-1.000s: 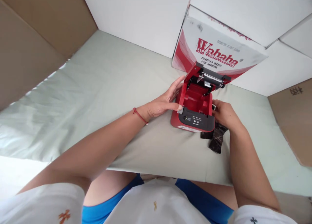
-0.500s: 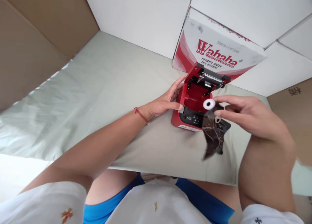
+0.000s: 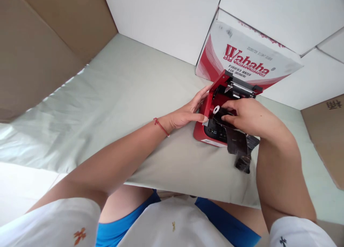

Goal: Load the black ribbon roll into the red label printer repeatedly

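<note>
A red printer point(image 3: 199, 132) stands with its lid point(image 3: 219, 79) raised, showing a metal roller and dark inner parts. My left hand point(image 3: 187, 114) grips its left side, the thumb at the front edge and the fingers behind the side of the lid. Between the thumb and fingers of my right hand point(image 3: 251, 117) is a roll of black ribbon point(image 3: 216, 109) with a white core end, held inside the printer's opening. Crumpled black ribbon film point(image 3: 238, 141) trails over the printer's front right corner onto the cloth. My right hand hides part of the roll.
Behind the printer stands a white and red Wahaha water carton point(image 3: 248, 57), close to the raised lid. White panels point(image 3: 161, 21) form the back. Brown cardboard stands at the left point(image 3: 61, 32) and right point(image 3: 326, 132). A pale green cloth point(image 3: 129, 86) covers the table.
My right hand has moved left with the ribbon roll, from above the printer's right side into its opening. The film now drapes over the front right corner. My left hand keeps its grip.
</note>
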The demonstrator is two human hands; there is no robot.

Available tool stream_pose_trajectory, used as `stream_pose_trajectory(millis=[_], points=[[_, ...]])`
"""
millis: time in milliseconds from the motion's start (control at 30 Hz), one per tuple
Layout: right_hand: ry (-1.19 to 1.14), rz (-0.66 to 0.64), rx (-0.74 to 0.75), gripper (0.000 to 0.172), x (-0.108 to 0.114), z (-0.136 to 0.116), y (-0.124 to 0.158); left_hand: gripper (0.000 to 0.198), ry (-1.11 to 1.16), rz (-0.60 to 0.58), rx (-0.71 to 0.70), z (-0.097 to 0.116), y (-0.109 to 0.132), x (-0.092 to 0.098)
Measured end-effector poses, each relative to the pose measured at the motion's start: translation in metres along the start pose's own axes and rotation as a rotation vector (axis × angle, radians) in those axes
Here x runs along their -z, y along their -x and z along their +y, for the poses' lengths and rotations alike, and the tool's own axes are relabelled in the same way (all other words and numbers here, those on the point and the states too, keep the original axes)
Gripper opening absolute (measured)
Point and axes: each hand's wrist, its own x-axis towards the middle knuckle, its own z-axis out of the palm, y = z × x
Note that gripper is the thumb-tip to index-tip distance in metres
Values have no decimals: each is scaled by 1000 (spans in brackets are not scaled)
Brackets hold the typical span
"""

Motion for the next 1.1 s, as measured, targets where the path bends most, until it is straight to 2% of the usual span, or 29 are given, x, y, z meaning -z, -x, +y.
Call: stream_pose_trajectory(millis=[133, 300, 400, 467, 533, 633, 700, 733, 800, 900, 1000, 1100], points=[[97, -14, -5, 33, -3, -6, -9, 139, -16, -3, 0, 0, 0, 0], [166, -107, 3, 37, -10, -14, -24, 139, -10, 11, 2, -1, 1, -1], [93, -116, 36, 37, -8, -10, -19, 140, -17, 10, 2, -1, 0, -1], [-36, -80, 83, 38, -5, -5, -8, 141, -14, 11, 1, -2, -1, -1], [-220, 44, 100, 36, -2, 0, 7, 141, -11, 11, -3, -2, -1, -1], [-452, 457, 71, 35, 0, 6, 25, 140, -15, 5, -10, -2, 0, 0], [-445, 743, 35, 41, -3, 11, 28, 139, -21, 1, -6, -1, 1, 0], [-393, 834, 9, 46, -7, 14, 26, 139, -22, 1, -1, -1, 1, 0], [-266, 898, -36, 54, -17, 22, 18, 142, -15, 4, 9, -1, 2, 0], [-212, 883, 6, 58, -39, 34, 6, 145, 1, 8, 7, -3, 3, 0], [-270, 964, 119, 49, -57, 39, 7, 147, -5, 5, -10, -8, 3, 2], [-345, 1056, 201, 40, -67, 32, 21, 146, 17, 38, 2, -10, 2, 3]])
